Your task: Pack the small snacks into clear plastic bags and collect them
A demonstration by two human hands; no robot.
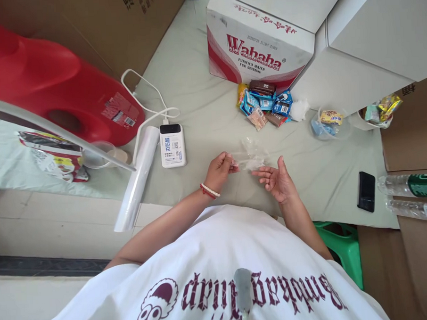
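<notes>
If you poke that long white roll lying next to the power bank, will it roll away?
Probably. The white roll is a smooth round tube lying flat on the cloth-covered surface, so a sideways push would likely send it rolling. One end already hangs over the edge, so it might tip off. It looks like thin rolled film, probably fairly light.

The single head view looks steeply down, close over the cloth-covered table (196,85).
</notes>
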